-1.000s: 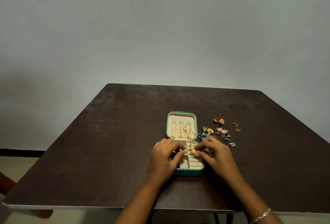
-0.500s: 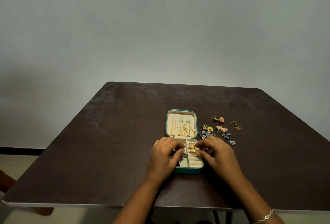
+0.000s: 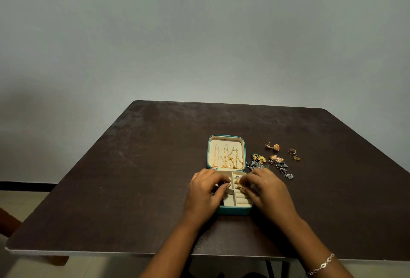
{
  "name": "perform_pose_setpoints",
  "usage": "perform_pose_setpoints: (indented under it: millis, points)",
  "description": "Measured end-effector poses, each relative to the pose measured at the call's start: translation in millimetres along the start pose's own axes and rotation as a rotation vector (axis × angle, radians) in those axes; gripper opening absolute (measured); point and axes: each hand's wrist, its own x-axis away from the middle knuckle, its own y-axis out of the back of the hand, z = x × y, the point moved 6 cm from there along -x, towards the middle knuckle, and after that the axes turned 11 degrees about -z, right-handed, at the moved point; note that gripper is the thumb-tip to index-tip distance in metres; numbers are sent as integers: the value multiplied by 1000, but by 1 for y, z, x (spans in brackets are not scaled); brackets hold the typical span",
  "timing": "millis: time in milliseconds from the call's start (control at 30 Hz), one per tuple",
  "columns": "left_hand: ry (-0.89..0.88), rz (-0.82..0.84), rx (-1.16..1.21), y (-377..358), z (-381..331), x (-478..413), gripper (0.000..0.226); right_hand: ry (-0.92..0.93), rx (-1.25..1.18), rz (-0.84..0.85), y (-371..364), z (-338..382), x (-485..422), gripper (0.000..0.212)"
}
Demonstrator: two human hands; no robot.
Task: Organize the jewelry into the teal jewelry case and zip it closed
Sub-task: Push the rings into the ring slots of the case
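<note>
A plain grey wall [image 3: 199,33] stood behind a dark brown square bench [image 3: 111,189]. Near the bench's front middle lay the small teal zip jewelry case [image 3: 233,211], opened flat, its cream-lined lid [image 3: 226,142] on the far side and its divided cream tray on the near side. The left hand [image 3: 204,193] rested over the left part of the tray with curled fingers; I could not tell whether its grip held anything. The right hand [image 3: 268,191] covered the tray's right edge, its grip pinched on a small gold ring [image 3: 237,182] at the far end of the padded ring rolls. Three thin gold chains [image 3: 228,160] hung side by side inside the lid. Just right of the lid, on the bench, lay a loose cluster of dark silver and coloured earrings [image 3: 284,170]. Beyond it was a gold bell-shaped earring [image 3: 275,146], and farther right a pair of small gold rings [image 3: 292,151], close together. A thin silver link bracelet [image 3: 321,265] circled the right wrist.
</note>
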Motion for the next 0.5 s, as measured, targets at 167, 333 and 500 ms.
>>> perform_pose_setpoints:
  millis: [167, 333, 500]
  points:
    - [12, 9, 8, 0, 0, 0, 4, -39, -54, 24, -2, -2, 1, 13]
    - [30, 21, 12, 0, 0, 1, 3, -124, -180, 0, 1, -8, 4, 15]
    - [39, 17, 28, 1, -1, 0, 6, -348, -339, -138, 22, -39, 16, 15]
